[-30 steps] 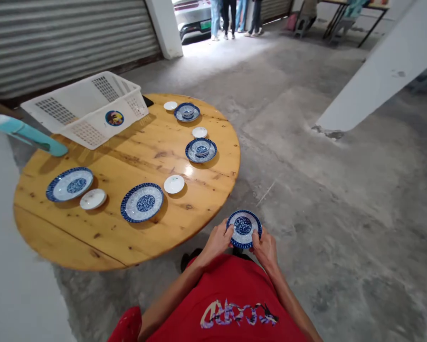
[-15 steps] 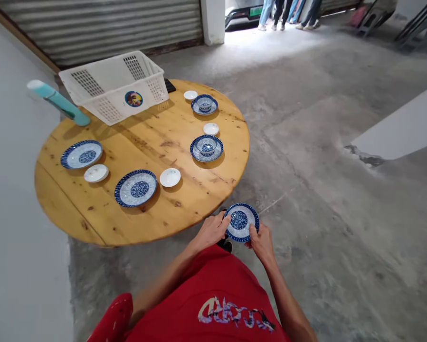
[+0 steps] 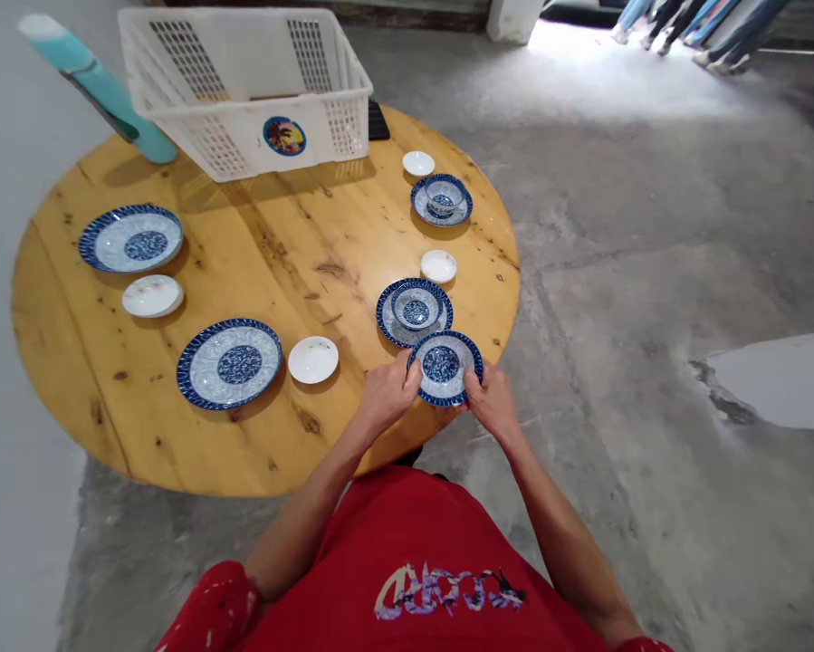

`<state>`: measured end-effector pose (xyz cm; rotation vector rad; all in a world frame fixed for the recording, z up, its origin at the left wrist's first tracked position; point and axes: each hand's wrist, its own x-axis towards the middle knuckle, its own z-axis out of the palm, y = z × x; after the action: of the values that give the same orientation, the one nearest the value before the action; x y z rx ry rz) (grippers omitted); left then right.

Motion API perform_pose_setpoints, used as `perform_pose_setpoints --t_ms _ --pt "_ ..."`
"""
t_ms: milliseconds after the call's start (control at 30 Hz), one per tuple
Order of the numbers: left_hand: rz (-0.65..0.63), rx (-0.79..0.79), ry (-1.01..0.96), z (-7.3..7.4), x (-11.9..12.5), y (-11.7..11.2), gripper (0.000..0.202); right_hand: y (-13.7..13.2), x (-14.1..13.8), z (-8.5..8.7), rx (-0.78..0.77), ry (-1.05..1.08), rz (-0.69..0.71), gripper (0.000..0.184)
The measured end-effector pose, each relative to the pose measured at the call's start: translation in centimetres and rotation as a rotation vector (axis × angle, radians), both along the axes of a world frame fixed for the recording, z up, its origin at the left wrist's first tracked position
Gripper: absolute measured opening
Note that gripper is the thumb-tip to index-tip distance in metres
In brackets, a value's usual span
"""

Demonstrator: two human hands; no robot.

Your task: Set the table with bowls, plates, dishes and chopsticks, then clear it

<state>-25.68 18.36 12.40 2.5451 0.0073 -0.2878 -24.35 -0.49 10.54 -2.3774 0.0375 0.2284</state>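
Both hands hold one small blue-and-white bowl [image 3: 445, 367] over the near right edge of the round wooden table [image 3: 291, 244]. My left hand [image 3: 387, 396] grips its left rim, fingers curled. My right hand [image 3: 489, 401] grips the right rim. Just behind the held bowl sits a blue-patterned saucer with a small bowl on it [image 3: 415, 311]. A small white dish [image 3: 312, 359] lies to the left of my left hand.
On the table lie a large blue plate [image 3: 229, 362], another blue plate [image 3: 130, 238], white dishes [image 3: 152, 295] [image 3: 438, 265] [image 3: 418, 163], a far saucer with a bowl [image 3: 441, 199], a white plastic basket [image 3: 244, 86] and a teal bottle [image 3: 87, 81]. People's legs [image 3: 692, 23] stand far off on the concrete floor.
I have stepped closer to the table. Both hands carried the bowl up and forward from in front of my body to the table's near right edge.
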Motion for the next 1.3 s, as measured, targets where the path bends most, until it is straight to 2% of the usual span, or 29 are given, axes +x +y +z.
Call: perform_pose_setpoints --t_ms 133,267,367,533,700,867,1133,1300 --pt "0.089 0.106 0.002 -0.1 4.9 0.8 0.033 1.4 5.9 -0.5 -0.02 0.011 0.067 0.029" --pt "0.16 0.177 0.021 -0.5 8.5 1.4 0.033 2.7 10.2 -0.8 -0.044 0.002 0.12 0.029" --pt "0.201 0.194 0.026 -1.2 10.3 1.7 0.035 3.4 12.8 -1.0 -0.103 -0.007 0.16 0.029" --pt "0.257 0.217 0.075 -2.9 11.8 1.8 0.041 3.8 16.1 -1.7 -0.194 0.026 0.321 0.03" --pt "0.333 0.25 0.156 -3.8 12.3 1.2 0.048 3.8 18.1 -2.2 -0.337 0.064 0.465 0.043" --pt "0.357 0.297 0.192 -4.3 12.5 0.3 0.05 3.6 19.3 -2.8 -0.492 0.087 0.581 0.049" --pt "0.358 0.369 0.251 -5.0 13.0 0.3 0.049 4.1 20.3 -3.4 -0.546 0.109 0.676 0.056" --pt "0.351 0.399 0.266 -4.7 13.2 0.4 0.045 4.2 20.4 -3.0 -0.54 0.112 0.68 0.05"
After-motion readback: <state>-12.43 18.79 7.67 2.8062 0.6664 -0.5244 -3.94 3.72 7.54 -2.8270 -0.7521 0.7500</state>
